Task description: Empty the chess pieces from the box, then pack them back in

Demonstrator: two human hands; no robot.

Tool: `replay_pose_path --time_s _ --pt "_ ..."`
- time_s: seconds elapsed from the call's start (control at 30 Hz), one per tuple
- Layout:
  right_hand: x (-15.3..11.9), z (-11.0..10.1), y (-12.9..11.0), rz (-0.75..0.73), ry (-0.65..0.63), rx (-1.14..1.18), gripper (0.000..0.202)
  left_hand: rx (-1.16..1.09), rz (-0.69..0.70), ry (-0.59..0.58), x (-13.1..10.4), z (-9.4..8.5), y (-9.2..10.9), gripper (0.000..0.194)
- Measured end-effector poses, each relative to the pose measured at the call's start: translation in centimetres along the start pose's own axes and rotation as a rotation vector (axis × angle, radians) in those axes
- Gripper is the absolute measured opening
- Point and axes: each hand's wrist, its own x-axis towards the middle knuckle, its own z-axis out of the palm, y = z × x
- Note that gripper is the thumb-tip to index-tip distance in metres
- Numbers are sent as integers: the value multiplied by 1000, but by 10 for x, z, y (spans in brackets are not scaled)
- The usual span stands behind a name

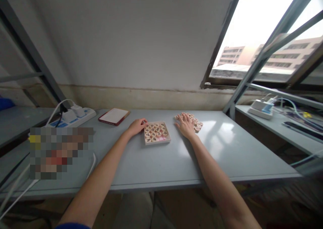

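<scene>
Across a grey desk (pixel 156 166), the right hand (pixel 186 127) spreads open over loose discs (pixel 199 125), seemingly gathering, lifting needing a pinch, while the left hand (pixel 137 126) touches a box (pixel 158 142), grip unclear.

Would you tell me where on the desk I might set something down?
The desk is bare between the forearms, in front of the box, and right of the right forearm. Crowded spots are the power strip and cables at the left and the loose pieces under the right hand.
</scene>
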Motion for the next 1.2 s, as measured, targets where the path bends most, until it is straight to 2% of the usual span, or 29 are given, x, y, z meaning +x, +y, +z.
replay_pose_path --time_s 0.1,0.33,0.5,0.57,0.63,0.7,0.77,0.87,0.97,1.07,1.2 --pt "0 2 2 -44 -46 -26 38 -11 -14 -8 0 0 0 28" --pt "0 -21 -13 -193 -66 151 16 -11 -24 -3 1 2 -1 29" --pt "1 -38 -16 -124 -51 355 17 -18 -23 4 1 3 -3 30" --pt "0 -44 -21 -148 -129 575 20 -23 -25 8 1 4 -4 30" --pt "-1 -47 -27 -257 -274 808 25 -25 -30 10 1 4 -4 31" --pt "-2 -47 -34 -364 -424 921 31 -26 -28 10 1 4 -4 31" --pt "-3 -48 -39 -413 -505 903 37 -28 -22 7 1 4 -3 30" --pt "-5 -52 -43 -461 -525 800 42 -27 -13 7 1 3 -2 30" --pt "-8 -59 -44 -491 -468 699 36 -19 -16 8 0 2 -2 30" --pt "-11 -64 -45 -466 -353 583 18 -20 -22 4 0 2 -2 30" --pt "-13 -64 -48 -421 -285 469 25 -29 -23 9 0 3 -2 30"
